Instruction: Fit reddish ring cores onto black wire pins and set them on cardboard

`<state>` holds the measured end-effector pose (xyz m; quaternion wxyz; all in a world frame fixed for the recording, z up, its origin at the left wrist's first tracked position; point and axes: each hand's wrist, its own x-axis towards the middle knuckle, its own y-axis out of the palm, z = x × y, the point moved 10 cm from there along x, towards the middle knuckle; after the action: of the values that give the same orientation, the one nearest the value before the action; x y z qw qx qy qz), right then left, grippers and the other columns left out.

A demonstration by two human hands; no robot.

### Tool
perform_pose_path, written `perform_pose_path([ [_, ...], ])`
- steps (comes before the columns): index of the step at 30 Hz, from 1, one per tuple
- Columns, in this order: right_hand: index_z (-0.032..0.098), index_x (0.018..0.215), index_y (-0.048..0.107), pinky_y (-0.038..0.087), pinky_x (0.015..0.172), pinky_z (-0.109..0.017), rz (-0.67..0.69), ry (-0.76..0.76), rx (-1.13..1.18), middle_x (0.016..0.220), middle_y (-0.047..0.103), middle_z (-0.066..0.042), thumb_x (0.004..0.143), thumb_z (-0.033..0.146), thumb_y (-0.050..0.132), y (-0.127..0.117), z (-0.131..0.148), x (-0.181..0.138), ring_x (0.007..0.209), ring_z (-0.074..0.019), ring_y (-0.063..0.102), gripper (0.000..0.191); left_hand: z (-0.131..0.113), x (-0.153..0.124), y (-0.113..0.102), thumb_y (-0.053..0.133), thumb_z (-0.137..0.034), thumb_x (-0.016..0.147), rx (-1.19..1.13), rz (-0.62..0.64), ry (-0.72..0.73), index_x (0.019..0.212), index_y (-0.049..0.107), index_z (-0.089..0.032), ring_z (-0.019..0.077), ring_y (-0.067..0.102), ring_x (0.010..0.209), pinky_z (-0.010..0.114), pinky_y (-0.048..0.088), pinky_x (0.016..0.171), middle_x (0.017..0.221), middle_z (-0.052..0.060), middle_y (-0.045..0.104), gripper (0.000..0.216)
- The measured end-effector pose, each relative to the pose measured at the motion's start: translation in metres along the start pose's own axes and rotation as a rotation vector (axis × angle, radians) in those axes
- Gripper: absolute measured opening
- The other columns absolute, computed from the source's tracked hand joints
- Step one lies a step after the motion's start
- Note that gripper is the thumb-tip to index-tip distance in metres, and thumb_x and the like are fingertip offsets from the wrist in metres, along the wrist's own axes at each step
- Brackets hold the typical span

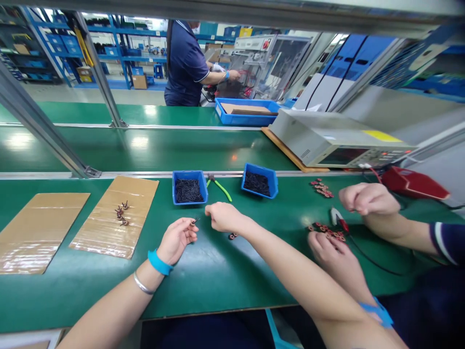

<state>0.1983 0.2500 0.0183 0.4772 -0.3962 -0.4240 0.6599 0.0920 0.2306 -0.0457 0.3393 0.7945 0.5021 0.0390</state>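
I pinch a small coil (193, 223) in my left hand (178, 238), droppable if that grip slips; whether my curled right hand (224, 216) holds anything, I can't tell.

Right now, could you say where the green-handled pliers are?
In the head view's centre, the pliers lie between the left blue plastic bin and the right one.
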Motion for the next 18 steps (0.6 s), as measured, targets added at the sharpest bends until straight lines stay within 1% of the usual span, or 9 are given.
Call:
perform_pose_path([
  [1, 0.012, 0.091, 0.062, 0.042, 0.071, -0.029, -0.032, -0.014, 0.097, 0.075, 0.059, -0.008, 0.061, 0.008, 0.046, -0.003, 0.001, -0.003, 0.072, -0.0169, 0.055, 0.034, 0.001, -0.001, 0.001, 0.060, -0.027, 0.074, 0.003, 0.008, -0.007, 0.089, 0.052, -0.009, 0.0111, 0.052, 0.058, 0.025, 0.041, 0.059, 0.071, 0.006, 0.056, 0.025],
  [3, 0.013, 0.096, 0.060, 0.040, 0.061, -0.018, -0.082, -0.035, 0.316, 0.067, 0.056, -0.003, 0.067, 0.016, 0.046, -0.004, 0.001, -0.009, 0.057, -0.0058, 0.048, 0.032, 0.003, -0.001, 0.002, 0.060, -0.028, 0.074, 0.009, 0.026, -0.020, 0.089, 0.053, -0.009, 0.0113, 0.052, 0.058, 0.026, 0.042, 0.059, 0.071, 0.006, 0.055, 0.025],
  [5, 0.008, 0.093, 0.058, 0.033, 0.049, -0.013, -0.124, -0.028, 0.530, 0.062, 0.052, -0.002, 0.072, 0.023, 0.044, 0.001, -0.002, -0.012, 0.047, -0.0010, 0.039, 0.029, 0.004, -0.002, 0.004, 0.061, -0.028, 0.074, 0.017, 0.041, -0.031, 0.089, 0.053, -0.009, 0.0113, 0.052, 0.058, 0.026, 0.042, 0.060, 0.071, 0.006, 0.055, 0.026],
  [7, 0.004, 0.089, 0.054, 0.031, 0.046, -0.012, -0.176, -0.005, 0.710, 0.060, 0.049, -0.003, 0.074, 0.030, 0.044, 0.009, -0.008, -0.013, 0.046, -0.0004, 0.038, 0.031, 0.005, -0.002, 0.005, 0.060, -0.029, 0.074, 0.025, 0.049, -0.038, 0.089, 0.054, -0.009, 0.0111, 0.052, 0.058, 0.027, 0.042, 0.061, 0.072, 0.006, 0.055, 0.026],
  [9, 0.003, 0.088, 0.052, 0.035, 0.049, -0.013, -0.212, 0.000, 0.848, 0.060, 0.048, -0.003, 0.075, 0.036, 0.045, 0.016, -0.013, -0.011, 0.048, -0.0014, 0.042, 0.035, 0.006, -0.002, 0.005, 0.060, -0.028, 0.074, 0.033, 0.054, -0.044, 0.089, 0.054, -0.009, 0.0109, 0.051, 0.058, 0.027, 0.042, 0.061, 0.071, 0.006, 0.055, 0.025],
  [11, 0.004, 0.088, 0.052, 0.039, 0.053, -0.014, -0.223, -0.028, 0.940, 0.067, 0.051, -0.005, 0.075, 0.040, 0.048, 0.018, -0.014, -0.011, 0.053, -0.0024, 0.046, 0.039, 0.007, -0.002, 0.006, 0.060, -0.028, 0.075, 0.043, 0.059, -0.050, 0.088, 0.055, -0.009, 0.0110, 0.051, 0.058, 0.027, 0.042, 0.061, 0.071, 0.006, 0.054, 0.024],
  [14, 0.006, 0.087, 0.054, 0.041, 0.061, -0.015, -0.240, -0.089, 0.995, 0.079, 0.054, -0.006, 0.077, 0.040, 0.049, 0.010, -0.012, -0.015, 0.062, -0.0025, 0.048, 0.036, 0.009, -0.004, 0.007, 0.060, -0.028, 0.075, 0.061, 0.069, -0.066, 0.086, 0.056, -0.008, 0.0111, 0.051, 0.058, 0.026, 0.042, 0.060, 0.069, 0.007, 0.054, 0.023],
  [16, 0.008, 0.086, 0.055, 0.041, 0.065, -0.014, -0.250, -0.126, 0.983, 0.082, 0.054, -0.005, 0.079, 0.038, 0.048, 0.004, -0.009, -0.020, 0.067, -0.0027, 0.048, 0.032, 0.011, -0.005, 0.008, 0.060, -0.027, 0.075, 0.073, 0.077, -0.077, 0.085, 0.057, -0.008, 0.0112, 0.051, 0.059, 0.026, 0.042, 0.060, 0.068, 0.007, 0.054, 0.023],
  [18, 0.009, 0.086, 0.055, 0.039, 0.065, -0.014, -0.259, -0.159, 0.926, 0.082, 0.054, -0.004, 0.081, 0.038, 0.046, -0.001, -0.004, -0.026, 0.069, -0.0029, 0.047, 0.031, 0.012, -0.006, 0.008, 0.060, -0.028, 0.075, 0.082, 0.086, -0.082, 0.085, 0.057, -0.007, 0.0115, 0.051, 0.059, 0.027, 0.042, 0.060, 0.067, 0.007, 0.053, 0.023],
])
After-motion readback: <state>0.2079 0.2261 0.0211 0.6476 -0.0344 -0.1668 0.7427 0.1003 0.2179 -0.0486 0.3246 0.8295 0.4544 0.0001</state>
